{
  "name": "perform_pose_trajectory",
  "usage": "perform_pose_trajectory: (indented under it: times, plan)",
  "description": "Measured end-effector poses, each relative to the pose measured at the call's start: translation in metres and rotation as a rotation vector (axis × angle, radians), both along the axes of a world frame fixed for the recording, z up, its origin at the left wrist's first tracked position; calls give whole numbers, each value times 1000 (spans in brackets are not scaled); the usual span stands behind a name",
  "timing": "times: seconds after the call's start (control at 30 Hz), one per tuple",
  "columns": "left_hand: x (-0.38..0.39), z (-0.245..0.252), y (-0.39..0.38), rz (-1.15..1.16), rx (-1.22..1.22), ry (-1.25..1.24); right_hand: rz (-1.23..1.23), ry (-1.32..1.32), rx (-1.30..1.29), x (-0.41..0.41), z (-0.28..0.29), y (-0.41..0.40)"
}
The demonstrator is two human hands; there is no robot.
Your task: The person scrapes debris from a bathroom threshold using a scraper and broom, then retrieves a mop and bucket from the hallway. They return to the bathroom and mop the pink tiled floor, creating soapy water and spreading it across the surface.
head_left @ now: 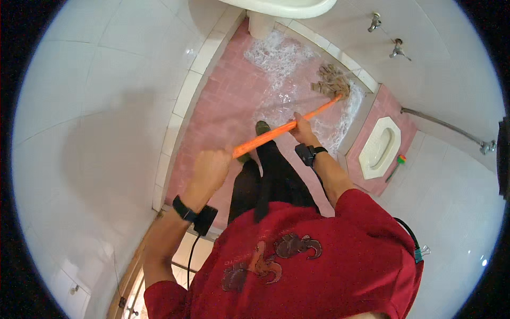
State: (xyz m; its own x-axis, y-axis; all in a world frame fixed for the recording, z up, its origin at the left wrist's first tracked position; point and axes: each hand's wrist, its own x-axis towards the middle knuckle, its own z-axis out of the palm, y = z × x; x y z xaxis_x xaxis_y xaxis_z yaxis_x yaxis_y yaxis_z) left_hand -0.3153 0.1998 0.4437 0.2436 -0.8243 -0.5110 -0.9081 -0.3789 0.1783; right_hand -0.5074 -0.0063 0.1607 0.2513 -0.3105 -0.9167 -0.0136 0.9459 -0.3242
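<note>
An orange mop handle (265, 137) slants across in front of me, from lower left to upper right. My left hand (211, 169) is closed around its near end. Farther along the shaft, my right hand (303, 128) grips it. At the far end a beige string mop head (332, 81) lies on the wet pink tiled floor (215, 99), close to the wall on the right. White suds (279, 54) cover the floor beside the mop and back toward the sink pedestal. More foam (347, 115) runs along the step at the right.
A white washbasin (291, 7) stands on a pedestal (261, 26) at the back. Two metal taps (374, 22) and a pipe (442, 125) stick out from the right wall. A squat toilet (380, 147) is set in a raised ledge, with a toilet brush (400, 160) beside it. A doorway frame (133, 263) is at lower left.
</note>
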Motion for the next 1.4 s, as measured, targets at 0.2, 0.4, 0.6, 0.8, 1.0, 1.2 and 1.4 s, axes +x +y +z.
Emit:
perform_pose_trajectory:
  times: [0.2,0.4,0.6,0.8,1.0,1.2,1.4]
  plan:
    - [-10,61,76,63,-52,-73,-143,42,-102,-28,-39,-7]
    - [-16,23,177,354,197,-76,283,198,-91,-2,-33,33]
    - [0,-44,257,443,138,1,-191,103,26,2,18,45]
    - [9,-59,322,482,181,-14,-188,-84,176,18,83,74]
    - [21,-36,273,443,-11,-47,349,-224,-70,30,74,64]
    - [8,-27,74,192,-142,-131,444,-187,85,61,82,84]
    - [40,-3,35,20,-118,-145,242,-145,-18,57,55,46]
